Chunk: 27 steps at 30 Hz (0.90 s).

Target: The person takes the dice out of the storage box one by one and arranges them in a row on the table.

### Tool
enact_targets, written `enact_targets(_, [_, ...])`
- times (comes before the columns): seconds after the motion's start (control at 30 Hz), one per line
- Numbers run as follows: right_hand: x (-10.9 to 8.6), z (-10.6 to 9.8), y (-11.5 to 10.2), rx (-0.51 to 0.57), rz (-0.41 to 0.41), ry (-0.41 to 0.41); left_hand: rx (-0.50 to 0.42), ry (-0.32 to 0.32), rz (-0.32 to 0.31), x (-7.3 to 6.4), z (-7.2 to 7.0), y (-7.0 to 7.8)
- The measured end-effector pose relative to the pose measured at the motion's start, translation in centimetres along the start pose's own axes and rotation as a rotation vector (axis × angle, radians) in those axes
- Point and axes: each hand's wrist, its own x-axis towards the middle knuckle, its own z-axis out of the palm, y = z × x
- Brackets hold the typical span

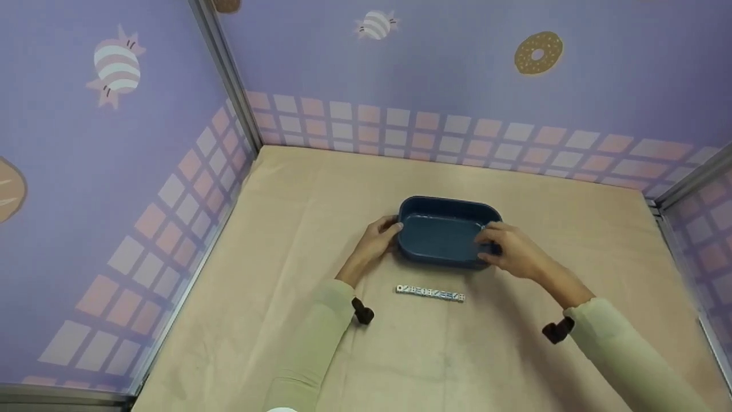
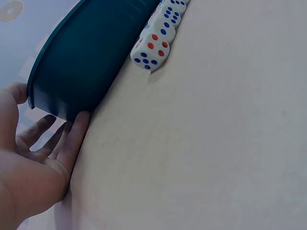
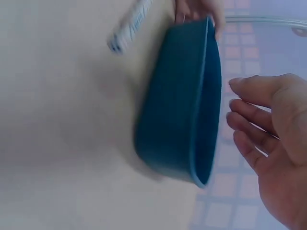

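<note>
A deep blue rectangular dish with rounded corners (image 1: 437,237) stands on the cloth-covered table. My left hand (image 1: 373,245) holds its left end; in the left wrist view the thumb lies at the rim and the fingers touch low on the outer wall. My right hand (image 1: 514,252) hovers at the dish's right end, fingers loosely bent. The right wrist view shows this hand (image 3: 283,139) apart from the rim, with nothing between thumb and fingers. In front of the dish, white dice (image 1: 430,293) form a straight row, their pips blue and red (image 2: 152,51).
Beige cloth (image 1: 320,189) covers the table. Purple patterned panels (image 1: 446,68) enclose the back and sides, joined by metal posts (image 1: 226,68). Dark bands with small blocks (image 1: 362,312) sit at both sleeve cuffs.
</note>
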Motion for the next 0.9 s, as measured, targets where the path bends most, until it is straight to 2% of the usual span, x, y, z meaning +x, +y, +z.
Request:
enact_targets(0.13, [1.3, -0.9, 1.7, -0.102, -0.009, -0.096, -0.014, -0.002, -0.001, 0.1, 0.1, -0.1])
enact_targets(0.33, [1.9, -0.3, 3.9, -0.216, -0.078, -0.185, 0.013, -0.004, -0.005, 0.2, 0.0, -0.1])
enact_targets(0.57, [2.6, 0.5, 5.1, -0.272, -0.097, -0.229, 0.01, -0.004, 0.019, 0.2, -0.2, -0.1])
enact_targets(0.8, [3.3, 1.2, 5.7, -0.337, -0.1, -0.261, -0.034, -0.009, 0.012, 0.1, -0.1, -0.1])
enact_targets(0.9, [3.5, 1.5, 6.1, -0.352, -0.094, -0.269, -0.026, -0.007, 0.012, 0.1, 0.0, -0.1])
